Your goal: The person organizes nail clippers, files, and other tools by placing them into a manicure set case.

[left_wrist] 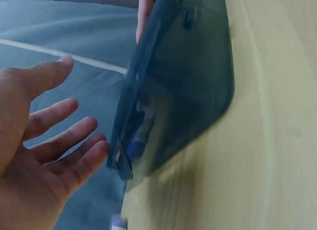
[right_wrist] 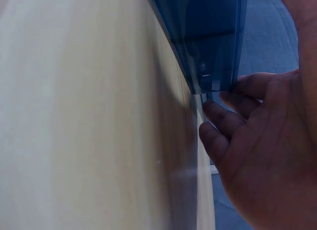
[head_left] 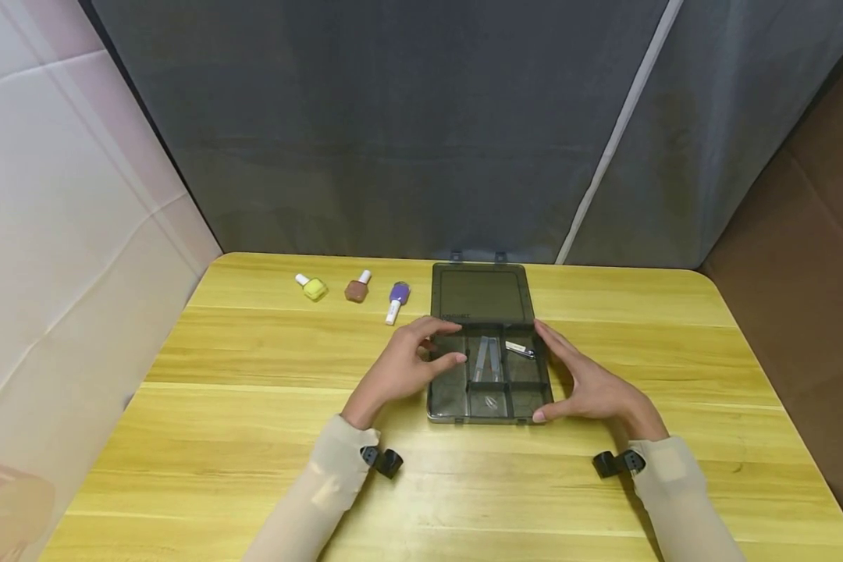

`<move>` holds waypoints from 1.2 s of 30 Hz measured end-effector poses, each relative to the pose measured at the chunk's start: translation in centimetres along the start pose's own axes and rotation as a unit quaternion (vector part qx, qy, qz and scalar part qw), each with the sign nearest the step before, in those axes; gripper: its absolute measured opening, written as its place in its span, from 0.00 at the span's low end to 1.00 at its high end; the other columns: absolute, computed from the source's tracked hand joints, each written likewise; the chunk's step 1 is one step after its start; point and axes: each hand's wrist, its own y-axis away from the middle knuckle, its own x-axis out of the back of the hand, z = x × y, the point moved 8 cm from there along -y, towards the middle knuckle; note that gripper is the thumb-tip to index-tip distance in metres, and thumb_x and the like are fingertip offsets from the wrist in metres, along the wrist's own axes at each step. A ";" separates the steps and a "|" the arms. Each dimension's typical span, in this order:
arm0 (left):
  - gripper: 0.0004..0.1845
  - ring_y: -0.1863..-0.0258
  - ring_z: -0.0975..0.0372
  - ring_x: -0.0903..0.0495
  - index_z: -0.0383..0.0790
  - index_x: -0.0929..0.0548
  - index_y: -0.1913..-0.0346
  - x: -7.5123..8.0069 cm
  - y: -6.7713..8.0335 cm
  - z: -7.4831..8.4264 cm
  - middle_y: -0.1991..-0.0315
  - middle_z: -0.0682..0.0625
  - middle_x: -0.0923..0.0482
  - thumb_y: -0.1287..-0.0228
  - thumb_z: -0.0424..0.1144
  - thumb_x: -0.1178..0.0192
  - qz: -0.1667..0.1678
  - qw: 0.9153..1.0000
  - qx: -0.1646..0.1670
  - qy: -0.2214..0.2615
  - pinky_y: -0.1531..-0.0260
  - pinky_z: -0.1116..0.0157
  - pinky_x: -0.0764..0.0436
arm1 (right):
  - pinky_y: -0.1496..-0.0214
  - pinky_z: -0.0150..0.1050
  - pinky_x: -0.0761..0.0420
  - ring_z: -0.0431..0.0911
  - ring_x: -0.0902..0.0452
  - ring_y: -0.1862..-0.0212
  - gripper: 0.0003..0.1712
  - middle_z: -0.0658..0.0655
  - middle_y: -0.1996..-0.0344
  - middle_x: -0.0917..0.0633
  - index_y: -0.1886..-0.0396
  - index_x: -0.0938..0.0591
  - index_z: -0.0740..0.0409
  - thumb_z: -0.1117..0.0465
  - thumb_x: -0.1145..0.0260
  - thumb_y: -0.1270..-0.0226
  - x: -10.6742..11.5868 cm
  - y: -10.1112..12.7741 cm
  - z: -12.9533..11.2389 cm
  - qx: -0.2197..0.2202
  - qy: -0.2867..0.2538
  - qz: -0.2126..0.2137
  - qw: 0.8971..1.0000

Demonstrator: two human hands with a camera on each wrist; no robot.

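Note:
A dark see-through divided storage box lies on the table with its lid folded back. Over its left side is my left hand, thumb and fingers spread apart, gripping nothing. My right hand spans the right wall, fingertips at the hinge-side corner and thumb at the front corner. In the right wrist view, its fingers are extended beside the box. Nail clippers sit in the upper right compartment. The upper middle one holds two pale strips, and below them lies a small clear item.
Left of the lid lie three nail polish bottles: yellow, brown and purple, all with white caps. A dark curtain hangs behind the wooden table. Black wrist cameras are strapped at both sleeves.

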 end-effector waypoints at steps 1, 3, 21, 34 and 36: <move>0.24 0.45 0.47 0.17 0.42 0.19 0.36 0.2 -0.1 -0.2 0.40 0.43 0.19 0.33 0.44 0.29 0.008 1.000 0.000 0.000 0.47 0.53 0.15 | 0.23 0.71 0.46 0.60 0.62 0.16 0.82 0.48 0.15 0.62 0.15 0.61 0.41 0.38 0.14 0.59 0.0 0.0 0.0 0.000 0.000 0.000 1.000; 0.27 0.41 0.47 0.19 0.41 0.20 0.35 0.7 -0.1 -0.7 0.38 0.44 0.20 0.34 0.44 0.29 0.024 1.000 0.001 -0.002 0.45 0.53 0.16 | 0.23 0.71 0.46 0.60 0.62 0.16 0.82 0.48 0.15 0.62 0.15 0.61 0.41 0.37 0.14 0.58 0.0 0.0 0.0 0.001 -0.001 -0.001 1.000; 0.33 0.38 0.44 0.20 0.36 0.28 0.28 2.6 -0.8 -5.6 0.33 0.36 0.25 0.30 0.48 0.33 0.053 0.996 0.074 -0.008 0.40 0.47 0.18 | 0.23 0.72 0.47 0.62 0.63 0.16 0.81 0.53 0.15 0.61 0.15 0.61 0.43 0.39 0.15 0.57 0.0 -0.1 0.0 0.008 -0.003 0.001 1.000; 0.28 0.62 0.55 0.18 0.30 0.25 0.31 2.8 -2.4 -7.1 0.45 0.37 0.17 0.28 0.42 0.35 0.048 0.991 0.118 -0.036 0.62 0.61 0.20 | 0.24 0.73 0.46 0.62 0.62 0.16 0.80 0.52 0.15 0.61 0.15 0.61 0.42 0.38 0.15 0.56 -0.1 0.0 0.0 0.004 -0.006 0.002 1.000; 0.25 0.59 0.54 0.17 0.31 0.24 0.32 2.8 -2.5 -7.3 0.42 0.37 0.18 0.26 0.41 0.38 0.047 0.991 0.123 -0.037 0.59 0.60 0.19 | 0.24 0.73 0.46 0.62 0.62 0.16 0.80 0.52 0.15 0.61 0.15 0.61 0.42 0.38 0.15 0.56 -0.1 0.0 0.0 0.004 -0.004 0.002 1.000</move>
